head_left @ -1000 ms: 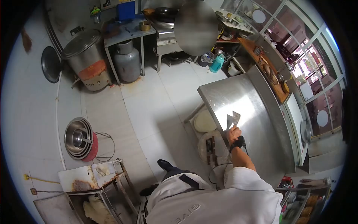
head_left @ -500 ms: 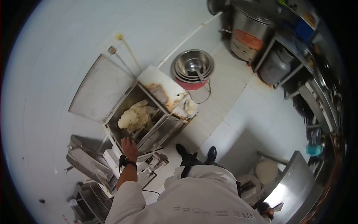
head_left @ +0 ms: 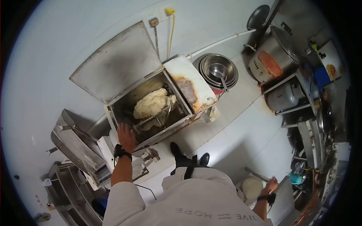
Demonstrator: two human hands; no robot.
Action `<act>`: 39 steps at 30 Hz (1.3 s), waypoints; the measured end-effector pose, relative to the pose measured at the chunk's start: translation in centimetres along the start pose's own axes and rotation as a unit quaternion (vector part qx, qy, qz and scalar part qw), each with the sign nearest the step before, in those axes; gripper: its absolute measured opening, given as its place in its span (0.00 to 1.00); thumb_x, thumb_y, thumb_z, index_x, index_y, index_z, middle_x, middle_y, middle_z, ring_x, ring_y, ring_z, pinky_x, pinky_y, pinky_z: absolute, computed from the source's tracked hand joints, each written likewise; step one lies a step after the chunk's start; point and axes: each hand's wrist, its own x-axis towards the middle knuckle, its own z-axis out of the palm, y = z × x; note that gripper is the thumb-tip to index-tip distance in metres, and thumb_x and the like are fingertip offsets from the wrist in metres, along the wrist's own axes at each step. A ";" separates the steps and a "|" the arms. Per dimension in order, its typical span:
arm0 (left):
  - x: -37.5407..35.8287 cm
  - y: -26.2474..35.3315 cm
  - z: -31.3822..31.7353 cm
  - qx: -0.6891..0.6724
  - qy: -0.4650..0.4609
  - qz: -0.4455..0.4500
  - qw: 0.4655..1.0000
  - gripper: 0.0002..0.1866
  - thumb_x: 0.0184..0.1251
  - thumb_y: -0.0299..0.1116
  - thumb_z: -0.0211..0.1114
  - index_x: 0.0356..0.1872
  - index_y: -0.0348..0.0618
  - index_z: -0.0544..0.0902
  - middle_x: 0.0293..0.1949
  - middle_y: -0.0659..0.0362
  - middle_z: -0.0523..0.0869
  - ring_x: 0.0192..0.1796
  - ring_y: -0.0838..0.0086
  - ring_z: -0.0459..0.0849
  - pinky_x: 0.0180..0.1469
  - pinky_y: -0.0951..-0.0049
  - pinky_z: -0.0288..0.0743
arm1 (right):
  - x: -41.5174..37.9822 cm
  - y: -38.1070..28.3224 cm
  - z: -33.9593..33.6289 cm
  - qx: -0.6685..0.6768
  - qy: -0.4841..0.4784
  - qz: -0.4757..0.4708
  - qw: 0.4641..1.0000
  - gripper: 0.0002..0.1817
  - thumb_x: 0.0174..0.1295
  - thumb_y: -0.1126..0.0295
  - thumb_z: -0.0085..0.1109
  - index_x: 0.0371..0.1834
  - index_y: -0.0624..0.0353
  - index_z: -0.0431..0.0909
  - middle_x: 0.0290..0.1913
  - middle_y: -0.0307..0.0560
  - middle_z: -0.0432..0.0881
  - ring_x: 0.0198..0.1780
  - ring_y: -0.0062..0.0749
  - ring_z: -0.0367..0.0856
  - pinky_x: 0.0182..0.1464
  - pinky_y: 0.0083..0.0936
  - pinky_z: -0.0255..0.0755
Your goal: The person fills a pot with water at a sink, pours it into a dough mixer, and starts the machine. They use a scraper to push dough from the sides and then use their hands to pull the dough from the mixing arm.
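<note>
My left hand (head_left: 126, 137) is open, fingers spread, at the near left rim of a steel dough mixer (head_left: 154, 141). A large pale lump of dough (head_left: 151, 103) lies inside the mixer's tub against a metal mixing bar (head_left: 168, 109). The mixer's lid (head_left: 120, 62) is raised and leans back against the wall. To the lower right, my right hand (head_left: 270, 185) is stretched out beside a steel table (head_left: 281, 199). Its fingers look loosely apart and no object shows in it. A round pale lid-like thing (head_left: 251, 188) is near that hand.
Nested steel bowls (head_left: 218, 67) with a handled dipper stand beyond the mixer. A large steel pot (head_left: 273, 60) and a grey gas cylinder (head_left: 282, 98) are at the back right. Metal trough-like parts (head_left: 77, 147) and a shelf rack (head_left: 71, 188) stand at left.
The view has shifted, bringing the mixer and bowls further right. My right hand has moved up from the steel table into plainer view. My left hand stays by the mixer's rim.
</note>
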 end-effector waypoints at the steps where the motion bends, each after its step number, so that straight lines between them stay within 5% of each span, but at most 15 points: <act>1: 0.3 -0.5 0.2 -0.008 -0.003 -0.009 1.000 0.23 0.66 0.32 0.61 0.59 0.31 0.76 0.66 0.38 0.71 0.71 0.42 0.64 0.73 0.45 0.56 | -1.0 -4.1 4.3 0.023 -0.047 0.079 0.996 0.10 0.70 0.62 0.55 0.38 0.57 0.80 0.24 0.32 0.72 0.24 0.17 0.69 0.24 0.20 0.66; 3: 0.8 -1.6 0.7 -0.019 0.010 0.006 1.000 0.22 0.62 0.29 0.64 0.57 0.31 0.76 0.65 0.37 0.72 0.71 0.40 0.64 0.73 0.46 0.58 | -6.5 -14.7 12.6 -0.002 -0.120 0.064 0.991 0.11 0.69 0.64 0.54 0.37 0.58 0.82 0.24 0.31 0.74 0.22 0.13 0.68 0.21 0.16 0.61; 9: 1.0 -3.2 1.6 -0.055 -0.013 -0.006 0.998 0.24 0.62 0.32 0.63 0.59 0.31 0.77 0.70 0.40 0.67 0.77 0.46 0.58 0.77 0.46 0.50 | -16.2 -27.4 30.5 -0.095 -0.390 -0.099 0.911 0.13 0.66 0.66 0.59 0.30 0.64 0.84 0.21 0.36 0.79 0.21 0.17 0.74 0.24 0.19 0.70; 10: 1.0 -3.0 1.3 -0.057 -0.015 -0.014 0.998 0.24 0.62 0.32 0.63 0.59 0.31 0.77 0.70 0.40 0.67 0.77 0.46 0.58 0.77 0.46 0.50 | -16.9 -27.7 33.2 -0.123 -0.432 -0.128 0.884 0.13 0.65 0.65 0.61 0.32 0.66 0.85 0.22 0.41 0.81 0.23 0.21 0.78 0.27 0.21 0.72; 12: 1.1 -2.6 0.7 -0.063 0.000 -0.036 0.997 0.24 0.62 0.32 0.63 0.59 0.32 0.77 0.71 0.42 0.66 0.77 0.47 0.56 0.78 0.46 0.47 | -19.0 -28.8 37.6 -0.210 -0.428 -0.297 0.827 0.15 0.64 0.62 0.61 0.31 0.66 0.85 0.27 0.56 0.85 0.31 0.48 0.85 0.38 0.38 0.79; 15: 1.0 -2.7 0.6 -0.074 0.012 -0.062 0.995 0.25 0.63 0.33 0.62 0.60 0.33 0.76 0.73 0.43 0.65 0.78 0.49 0.55 0.78 0.46 0.46 | -21.0 -28.7 42.4 -0.266 -0.377 -0.435 0.774 0.21 0.63 0.56 0.60 0.30 0.67 0.84 0.32 0.62 0.86 0.36 0.56 0.85 0.44 0.45 0.79; 18: 1.0 -2.6 0.7 -0.065 0.009 -0.092 0.994 0.25 0.64 0.33 0.62 0.62 0.34 0.76 0.74 0.43 0.63 0.78 0.49 0.55 0.78 0.46 0.46 | -21.3 -28.9 45.4 -0.405 -0.420 -0.362 0.727 0.26 0.60 0.50 0.60 0.29 0.69 0.84 0.35 0.64 0.86 0.40 0.55 0.86 0.48 0.48 0.78; 22: 1.2 -2.5 0.5 -0.063 0.000 -0.107 0.992 0.25 0.65 0.33 0.61 0.62 0.34 0.75 0.74 0.43 0.62 0.78 0.49 0.54 0.78 0.46 0.45 | -20.3 -28.9 47.3 -0.423 -0.439 -0.361 0.705 0.27 0.59 0.47 0.60 0.30 0.67 0.83 0.32 0.62 0.86 0.36 0.54 0.87 0.42 0.44 0.80; 24: 1.3 -2.3 0.6 -0.045 -0.005 -0.099 0.994 0.25 0.65 0.32 0.61 0.63 0.33 0.75 0.75 0.42 0.61 0.78 0.48 0.54 0.78 0.46 0.46 | -20.2 -30.2 47.3 -0.439 -0.510 -0.196 0.713 0.26 0.61 0.49 0.58 0.26 0.67 0.82 0.24 0.60 0.84 0.27 0.53 0.86 0.36 0.43 0.81; 27: 1.8 -2.2 0.4 -0.035 -0.027 -0.112 0.993 0.26 0.64 0.32 0.61 0.63 0.33 0.74 0.74 0.41 0.61 0.78 0.48 0.54 0.79 0.46 0.46 | -18.9 -27.8 48.6 -0.412 -0.517 -0.271 0.699 0.25 0.62 0.51 0.56 0.24 0.66 0.82 0.17 0.57 0.81 0.20 0.52 0.83 0.31 0.43 0.80; 28: 2.0 -2.1 0.3 -0.032 -0.024 -0.112 0.993 0.26 0.64 0.32 0.61 0.63 0.33 0.74 0.74 0.41 0.61 0.78 0.48 0.54 0.79 0.46 0.46 | -18.5 -27.2 48.7 -0.416 -0.487 -0.365 0.675 0.24 0.63 0.52 0.56 0.27 0.65 0.83 0.23 0.60 0.84 0.27 0.54 0.86 0.36 0.45 0.81; 31: 2.1 -2.0 0.0 -0.033 -0.045 -0.112 0.992 0.27 0.63 0.33 0.61 0.63 0.32 0.74 0.75 0.41 0.60 0.78 0.48 0.54 0.79 0.47 0.47 | -18.2 -28.4 47.7 -0.450 -0.479 -0.431 0.619 0.23 0.63 0.51 0.59 0.34 0.65 0.83 0.31 0.64 0.86 0.36 0.57 0.87 0.41 0.47 0.81; 32: 2.0 -2.1 0.1 -0.031 -0.043 -0.106 0.993 0.27 0.63 0.33 0.62 0.63 0.32 0.74 0.75 0.41 0.60 0.78 0.48 0.54 0.79 0.47 0.47 | -18.4 -29.9 47.5 -0.467 -0.517 -0.382 0.607 0.23 0.62 0.51 0.60 0.41 0.65 0.81 0.39 0.66 0.86 0.43 0.59 0.85 0.46 0.49 0.79; 35: 2.0 -2.1 0.4 -0.027 -0.044 -0.106 0.993 0.27 0.62 0.33 0.62 0.63 0.32 0.75 0.75 0.41 0.59 0.78 0.48 0.54 0.79 0.47 0.47 | -17.1 -29.9 47.5 -0.479 -0.505 -0.418 0.584 0.17 0.62 0.61 0.56 0.39 0.67 0.82 0.41 0.64 0.86 0.42 0.60 0.86 0.49 0.49 0.79; 39: 1.9 -2.3 0.4 -0.037 -0.037 -0.109 0.993 0.28 0.61 0.33 0.62 0.62 0.31 0.74 0.75 0.41 0.59 0.78 0.48 0.54 0.79 0.47 0.47 | -16.5 -31.2 47.8 -0.487 -0.534 -0.458 0.518 0.17 0.64 0.60 0.54 0.41 0.66 0.82 0.43 0.63 0.86 0.43 0.59 0.86 0.49 0.48 0.79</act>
